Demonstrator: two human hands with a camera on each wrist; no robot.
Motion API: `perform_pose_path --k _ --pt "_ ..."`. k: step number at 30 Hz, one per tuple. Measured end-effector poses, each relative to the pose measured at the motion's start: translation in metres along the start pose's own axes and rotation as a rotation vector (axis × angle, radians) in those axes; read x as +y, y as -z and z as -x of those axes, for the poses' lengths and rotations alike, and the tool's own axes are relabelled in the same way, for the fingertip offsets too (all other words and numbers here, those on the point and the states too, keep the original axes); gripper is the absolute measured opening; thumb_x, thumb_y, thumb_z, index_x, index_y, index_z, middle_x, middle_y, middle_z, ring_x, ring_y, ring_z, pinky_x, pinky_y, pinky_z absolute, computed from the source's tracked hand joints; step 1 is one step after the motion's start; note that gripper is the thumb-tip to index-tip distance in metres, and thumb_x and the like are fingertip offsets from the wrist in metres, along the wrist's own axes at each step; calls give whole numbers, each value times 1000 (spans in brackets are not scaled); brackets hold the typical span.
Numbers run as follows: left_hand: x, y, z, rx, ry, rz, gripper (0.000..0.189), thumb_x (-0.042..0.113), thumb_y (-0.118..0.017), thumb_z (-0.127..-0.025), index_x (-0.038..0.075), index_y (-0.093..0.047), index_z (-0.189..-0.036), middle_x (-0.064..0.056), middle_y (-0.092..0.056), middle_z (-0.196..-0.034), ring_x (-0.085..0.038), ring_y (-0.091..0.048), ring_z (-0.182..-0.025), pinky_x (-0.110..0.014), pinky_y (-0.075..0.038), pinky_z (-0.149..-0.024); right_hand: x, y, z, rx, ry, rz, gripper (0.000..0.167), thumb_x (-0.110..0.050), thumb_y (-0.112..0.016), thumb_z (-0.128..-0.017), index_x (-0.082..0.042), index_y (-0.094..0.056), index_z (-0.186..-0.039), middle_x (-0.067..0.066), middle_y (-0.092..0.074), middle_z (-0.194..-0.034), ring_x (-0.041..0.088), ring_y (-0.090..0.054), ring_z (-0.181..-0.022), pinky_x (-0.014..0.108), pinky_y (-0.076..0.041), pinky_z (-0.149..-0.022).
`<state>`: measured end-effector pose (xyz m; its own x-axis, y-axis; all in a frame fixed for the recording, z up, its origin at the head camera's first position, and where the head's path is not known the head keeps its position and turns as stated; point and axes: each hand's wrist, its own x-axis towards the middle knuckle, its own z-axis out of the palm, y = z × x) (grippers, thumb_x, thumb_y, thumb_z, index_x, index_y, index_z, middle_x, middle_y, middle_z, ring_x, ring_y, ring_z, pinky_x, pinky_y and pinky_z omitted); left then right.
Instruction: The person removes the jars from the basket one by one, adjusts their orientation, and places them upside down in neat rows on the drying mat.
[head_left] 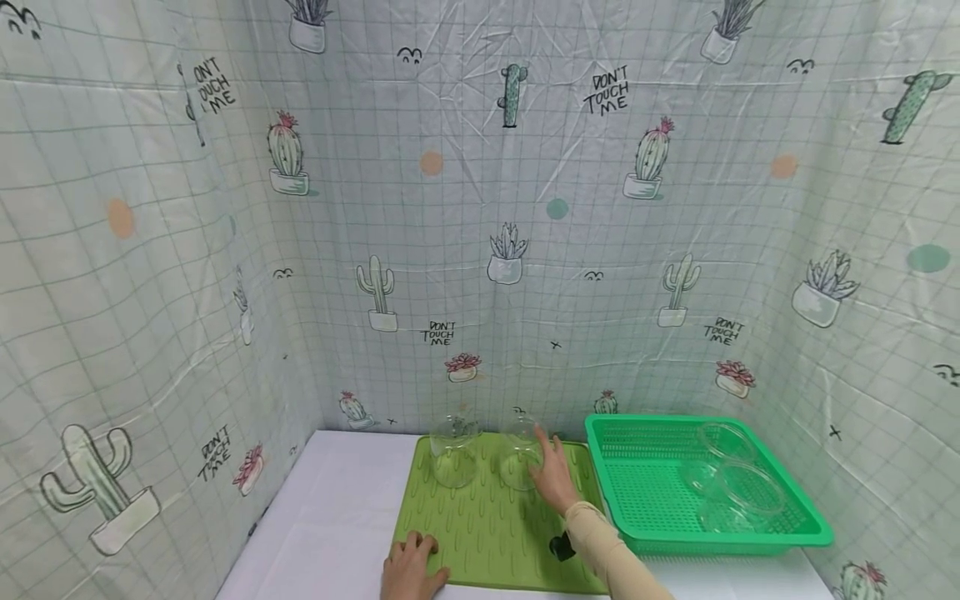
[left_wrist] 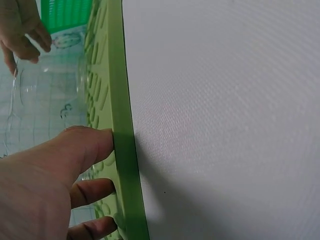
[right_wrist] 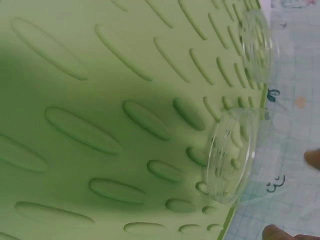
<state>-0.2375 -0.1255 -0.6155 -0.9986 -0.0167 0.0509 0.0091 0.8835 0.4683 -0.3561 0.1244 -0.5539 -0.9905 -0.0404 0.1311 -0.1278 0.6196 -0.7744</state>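
Two clear cups stand side by side at the back of a green ridged mat [head_left: 487, 542]. The left cup [head_left: 454, 467] has no hand on it. My right hand [head_left: 553, 477] is beside the right cup [head_left: 517, 468], its fingers spread at the cup's right side. In the right wrist view only fingertips [right_wrist: 280, 233] show at the right edge, next to that cup [right_wrist: 232, 157]. Whether they touch it is hard to see. My left hand [head_left: 411, 568] rests on the mat's front left part, thumb and fingertips touching near its edge [left_wrist: 125, 165].
Right of the mat sits a green perforated basket [head_left: 630, 533] holding more clear cups [head_left: 750, 492]. White cloth covers the table [head_left: 322, 508]. A cactus-print curtain [head_left: 465, 208] hangs behind and on both sides. A small black object [head_left: 561, 547] is by my right forearm.
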Motion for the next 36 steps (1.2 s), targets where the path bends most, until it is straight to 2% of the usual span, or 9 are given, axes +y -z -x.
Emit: perform_pose_path --k 4,8,15,21,27,31,36 --pt "1 1 0 11 -2 -20 30 33 -79 -74 17 -58 -88 -6 -48 -97 -34 -49 -89 -53 -44 -70 0 2 3 -2 23 -20 81 -7 -67 -89 -15 -21 -155 34 -16 -153 54 -24 -137 68 -37 -99" --pt "3 0 -1 -8 17 -27 30 34 -79 -75 17 -58 -88 -5 -46 -96 -33 -48 -89 -52 -43 -71 -2 4 10 9 52 -20 83 -20 -70 -89 -17 -20 -155 33 -20 -153 54 -27 -137 69 -36 -100" --pt "0 -3 -1 -12 18 -38 31 35 -79 -75 17 -57 -88 -4 -45 -95 -31 -47 -86 -52 -44 -70 -12 10 30 27 115 -37 85 -46 -67 -87 -22 -22 -155 24 -23 -156 49 -30 -138 69 -35 -100" --pt "2 0 -2 -36 54 -51 31 35 -79 -75 17 -57 -87 -5 -45 -95 -32 -47 -88 -54 -43 -73 -22 17 51 50 164 -66 83 -51 -67 -86 -31 -22 -154 17 -26 -157 43 -30 -141 68 -33 -103" --pt "6 1 -1 -52 69 -59 31 35 -79 -76 17 -56 -86 -4 -43 -94 -32 -46 -88 -52 -42 -72 -28 33 77 57 124 -102 87 -52 -69 -83 -35 -21 -154 12 -26 -158 39 -32 -141 60 -40 -103" --pt "7 2 1 -41 58 -70 31 35 -78 -75 16 -56 -87 -5 -44 -94 -32 -46 -88 -53 -43 -72 -25 45 94 102 71 -66 89 -59 -69 -80 -39 -20 -153 9 -29 -158 39 -42 -135 54 -46 -99" --pt "7 1 2 -26 44 -83 31 35 -77 -74 16 -56 -88 -5 -44 -94 -32 -48 -88 -53 -44 -73 -15 61 119 121 1 -63 88 -58 -69 -80 -44 -18 -152 12 -28 -158 44 -43 -132 56 -45 -99"
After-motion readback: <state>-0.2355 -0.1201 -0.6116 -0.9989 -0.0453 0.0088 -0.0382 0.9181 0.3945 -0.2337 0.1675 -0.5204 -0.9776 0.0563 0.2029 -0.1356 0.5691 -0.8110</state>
